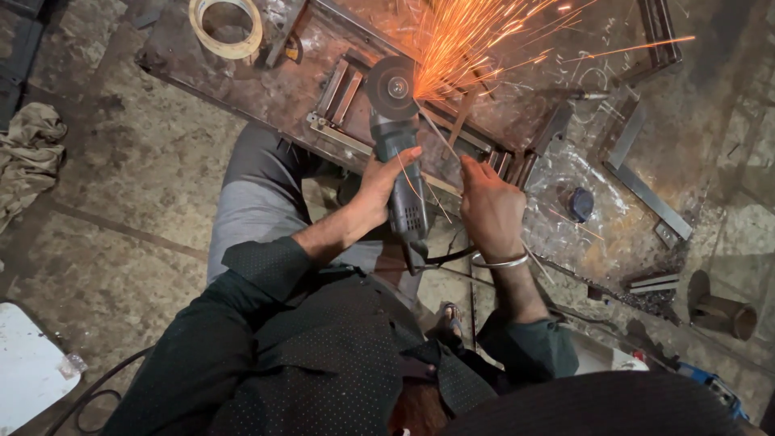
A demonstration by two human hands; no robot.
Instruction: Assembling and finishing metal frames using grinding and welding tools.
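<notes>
**K:** Steel everywhere. Worn metal plate point(242, 85) serves as the bench, low to the concrete floor point(137, 178). The person sits over its near edge, knees under the frame.

**R:** Hands?

**K:** Left hand point(379, 190) is wrapped round the body of a grey angle grinder point(397, 153), thumb laid along the top toward the head, wrist bent slightly inward, forearm coming up from lower left. Firm grasp, fingers closed under the housing.

**R:** Right?

**K:** Right hand point(491, 211) is clenched on a thin metal strip point(440, 137), knuckles up, wrist nearly straight, a silver bangle point(500, 261) on it. Forearm rises almost vertically in the view. Both sleeves are dark with small dots.

**R:** Where's the strip against the tool?

**K:** It runs from the right fist up and left, and its far end meets the edge of the grinder disc point(391, 85). Sparks point(476, 40) fan from that contact up and to the right across the plate.

**R:** Grinder attitude?

**K:** Disc end away from the body, disc face toward the camera, handle end pointing back at the chest. Black cable point(444, 257) loops from its tail under the right wrist.

**R:** Anything else around?

**K:** Roll of tape point(226, 28) at the plate's top left. Flat bars and angle pieces point(646, 190) lie to the right, well apart from the hands. Small dark round object point(580, 203) just right of the right hand; can't tell what. Crumpled rag point(28, 153) on the floor far left.
</notes>
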